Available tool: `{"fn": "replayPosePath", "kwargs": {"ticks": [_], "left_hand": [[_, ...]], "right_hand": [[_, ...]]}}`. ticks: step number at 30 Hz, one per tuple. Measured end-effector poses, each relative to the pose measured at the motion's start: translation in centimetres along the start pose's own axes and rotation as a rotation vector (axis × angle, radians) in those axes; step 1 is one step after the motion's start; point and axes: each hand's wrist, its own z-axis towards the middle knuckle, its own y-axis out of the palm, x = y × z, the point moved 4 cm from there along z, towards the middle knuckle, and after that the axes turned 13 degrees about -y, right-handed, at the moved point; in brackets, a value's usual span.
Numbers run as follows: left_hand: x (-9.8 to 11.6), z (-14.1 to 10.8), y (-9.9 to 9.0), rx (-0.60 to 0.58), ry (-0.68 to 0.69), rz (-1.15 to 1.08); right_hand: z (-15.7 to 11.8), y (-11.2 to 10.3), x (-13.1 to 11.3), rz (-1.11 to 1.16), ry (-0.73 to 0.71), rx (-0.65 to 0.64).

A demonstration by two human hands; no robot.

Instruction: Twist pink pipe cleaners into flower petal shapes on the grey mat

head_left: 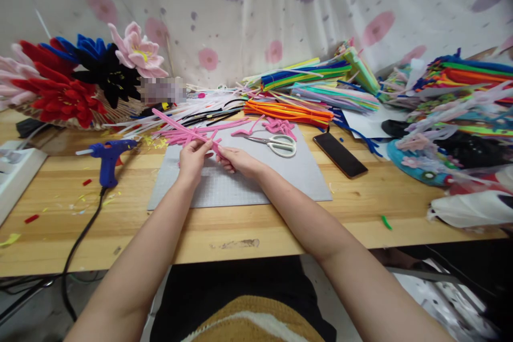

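Over the grey cutting mat (240, 187), my left hand (194, 157) pinches several pink pipe cleaners (172, 122) that stick out up and to the left. Close on its right, my right hand (236, 162) has its fingers closed on the lower right end of the same pink strips. Scissors with pale handles (281, 145) lie on the mat just beyond my right hand. Behind them rests a bent pink piece (280, 127). More loose pink strips (224, 127) are spread along the mat's back edge.
A blue glue gun (108, 160) with a black cord stands at the left, before fuzzy flowers (64, 96). A phone (340, 155) lies right of the mat. Orange pipe cleaners (288, 112) and other coloured bundles line the back. A white roll (473, 208) is at the right edge.
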Motion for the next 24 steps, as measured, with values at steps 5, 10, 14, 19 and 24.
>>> {"fn": "replayPosePath", "kwargs": {"ticks": [5, 10, 14, 19, 24], "left_hand": [[1.0, 0.6, -0.8, -0.064, -0.108, -0.176], [1.7, 2.0, -1.1, -0.079, -0.271, -0.399], [2.4, 3.6, -0.3, -0.071, -0.394, -0.565], [4.4, 6.3, 0.7, 0.030, -0.456, -0.740], [6.9, 7.9, 1.7, 0.001, -0.548, -0.778]], "right_hand": [[-0.5, 0.4, -0.1, -0.005, 0.038, -0.075], [-0.8, 1.1, -0.1, 0.073, 0.081, -0.101], [0.1, 1.6, 0.1, 0.060, 0.061, -0.015], [2.9, 1.9, -0.8, -0.155, -0.052, 0.091], [4.7, 2.2, -3.0, -0.416, -0.229, 0.155]]}}
